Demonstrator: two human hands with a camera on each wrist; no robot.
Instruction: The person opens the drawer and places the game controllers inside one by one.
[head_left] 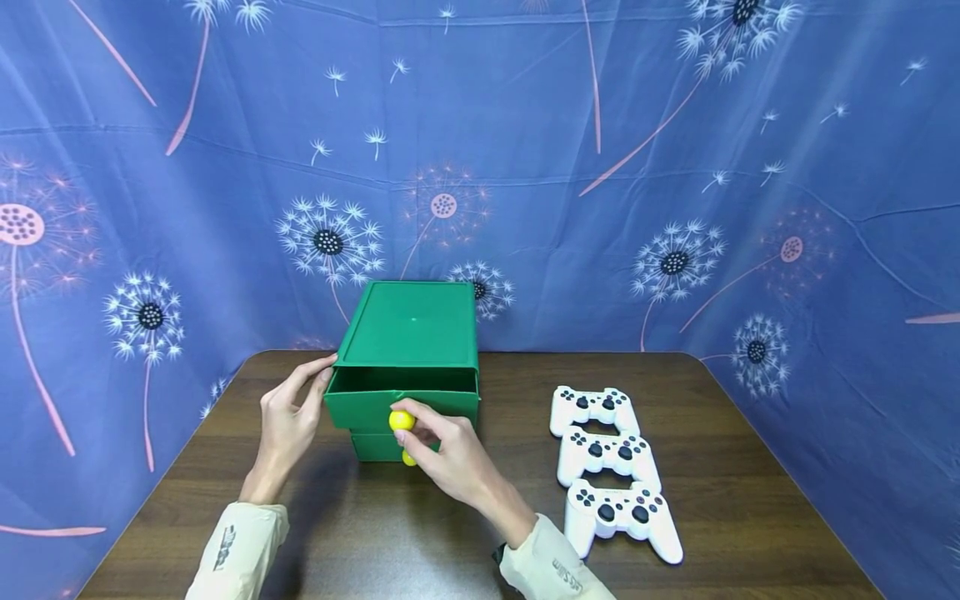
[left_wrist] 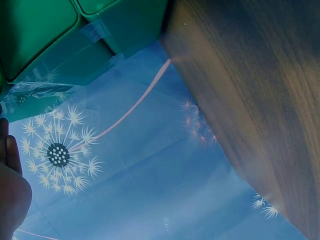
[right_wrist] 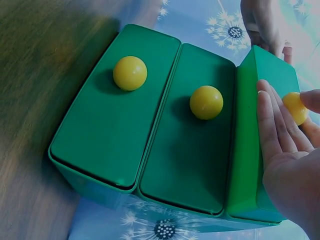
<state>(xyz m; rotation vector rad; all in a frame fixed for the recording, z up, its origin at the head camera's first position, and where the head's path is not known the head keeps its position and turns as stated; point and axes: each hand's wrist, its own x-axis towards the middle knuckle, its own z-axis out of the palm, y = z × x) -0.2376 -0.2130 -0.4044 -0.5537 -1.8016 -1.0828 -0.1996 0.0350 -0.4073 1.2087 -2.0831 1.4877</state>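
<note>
A green drawer box [head_left: 412,321] stands at the back of the table, its top drawer [head_left: 356,410] pulled partly out. My right hand [head_left: 459,460] pinches that drawer's yellow round knob [head_left: 401,420] between thumb and fingers; the right wrist view also shows this hand [right_wrist: 295,175] at the knob [right_wrist: 296,107]. My left hand [head_left: 288,425] touches the box's left front edge, fingers extended. Part of it [left_wrist: 12,185] shows in the left wrist view. Two closed drawers carry yellow knobs, a lower one [right_wrist: 130,73] and a middle one [right_wrist: 206,102]. The open drawer's floor is hidden.
Three white game controllers lie in an overlapping column right of the box: a back one [head_left: 592,408], a middle one [head_left: 609,454] and a front one [head_left: 622,512]. A blue dandelion-print cloth [head_left: 525,242] hangs behind the brown wooden table [head_left: 360,533].
</note>
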